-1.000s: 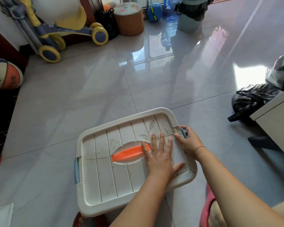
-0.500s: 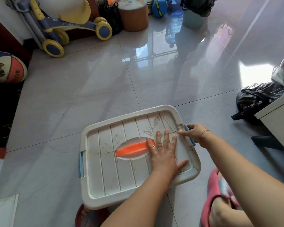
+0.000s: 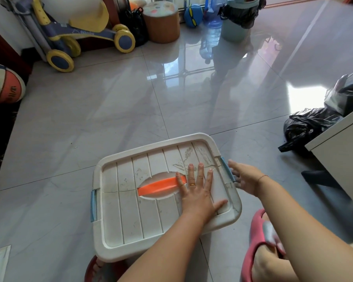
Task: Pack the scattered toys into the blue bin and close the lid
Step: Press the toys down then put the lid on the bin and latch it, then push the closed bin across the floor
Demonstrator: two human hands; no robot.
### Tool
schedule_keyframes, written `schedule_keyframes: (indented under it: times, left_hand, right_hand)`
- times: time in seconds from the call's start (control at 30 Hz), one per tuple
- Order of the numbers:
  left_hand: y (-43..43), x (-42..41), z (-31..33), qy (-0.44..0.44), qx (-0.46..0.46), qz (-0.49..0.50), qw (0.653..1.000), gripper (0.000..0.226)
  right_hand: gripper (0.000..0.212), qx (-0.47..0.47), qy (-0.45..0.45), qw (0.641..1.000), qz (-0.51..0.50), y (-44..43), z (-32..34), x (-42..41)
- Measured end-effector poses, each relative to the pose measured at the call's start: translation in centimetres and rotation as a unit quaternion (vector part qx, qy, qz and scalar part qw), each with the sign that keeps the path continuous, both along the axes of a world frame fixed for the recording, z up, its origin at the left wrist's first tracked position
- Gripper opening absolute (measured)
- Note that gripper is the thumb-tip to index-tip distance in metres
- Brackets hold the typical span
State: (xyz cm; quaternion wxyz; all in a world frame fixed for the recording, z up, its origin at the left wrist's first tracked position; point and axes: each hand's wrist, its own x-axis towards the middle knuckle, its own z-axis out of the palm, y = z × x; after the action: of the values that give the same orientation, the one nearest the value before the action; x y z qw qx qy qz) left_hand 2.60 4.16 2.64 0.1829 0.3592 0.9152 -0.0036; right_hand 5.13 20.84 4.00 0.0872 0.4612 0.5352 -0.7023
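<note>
Your right grip [image 3: 246, 179] has come off the blue latch [image 3: 226, 168] and hangs wide beside it, while your left grip [image 3: 198, 197] presses flat on the ribbed white plastic lid [image 3: 130, 210], touching its orange handle [image 3: 159, 187], glossy floor tiles [image 3: 110, 119] beyond.

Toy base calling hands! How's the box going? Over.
Left hand flat on lid, lid in place. Right hand open by blue latch. Nothing in the way.
</note>
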Motion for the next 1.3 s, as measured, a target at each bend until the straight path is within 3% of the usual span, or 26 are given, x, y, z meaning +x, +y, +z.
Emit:
schedule_keyframes:
  times: [0.07, 0.23, 0.43, 0.53, 0.63, 0.73, 0.8, 0.87, 1.03, 1.2, 1.3]
  left_hand:
    - [0.1, -0.1, 0.2, -0.004, 0.0, 0.001, 1.0, 0.095]
    - [0.2, 0.0, 0.2, -0.002, -0.008, 0.004, 1.0, 0.095]
    - [0.3, 0.0, -0.3, -0.011, -0.006, 0.007, 1.0, 0.094]
    - [0.2, -0.3, 0.5, -0.044, -0.003, -0.002, 0.999, 0.093]
    - [-1.8, -1.6, 2.2, -0.107, 0.081, 0.02, 0.991, 0.082]
    - [-7.8, -4.6, 3.1, -0.008, 0.146, 0.186, 0.972, 0.072]
    - [-13.3, -7.1, 3.3, 0.034, 0.081, 0.295, 0.951, 0.072]
    - [-18.5, -9.2, 3.5, -0.014, -0.025, 0.319, 0.947, 0.074]
    - [-24.2, -12.7, 6.6, -0.155, -0.195, 0.174, 0.953, 0.087]
    - [-25.7, -15.4, 10.4, -0.142, -0.335, 0.098, 0.926, 0.082]
    - [-28.8, -16.9, 10.8, -0.154, -0.357, 0.102, 0.916, 0.077]
  right_hand:
    - [0.025, 0.003, -0.04, 0.999, 0.034, -0.5, -0.2, 0.8]
    - [0.031, 0.256, -0.122, 0.951, 0.122, -2.4, -0.8, 0.1]
    - [0.045, 0.346, -0.189, 0.897, 0.197, -3.2, -0.4, -0.5]
    - [0.048, 0.346, -0.191, 0.9, 0.185, -4.2, -0.4, -0.4]
    - [0.064, 0.325, -0.167, 0.92, 0.138, -5.6, -0.6, 0.8]
    - [0.07, 0.352, -0.177, 0.919, 0.012, -8.3, 0.3, 3.5]
    - [0.075, 0.361, -0.152, 0.919, -0.05, -11.1, 0.8, 5.5]
    - [0.082, 0.357, -0.134, 0.923, -0.05, -13.4, 0.5, 6.5]
    - [0.088, 0.354, -0.118, 0.928, 0.015, -13.3, 0.1, 4.8]
    - [0.087, 0.355, -0.073, 0.926, 0.107, -12.8, 0.7, -0.9]
    - [0.087, 0.364, -0.039, 0.914, 0.177, -13.5, 0.5, -5.4]
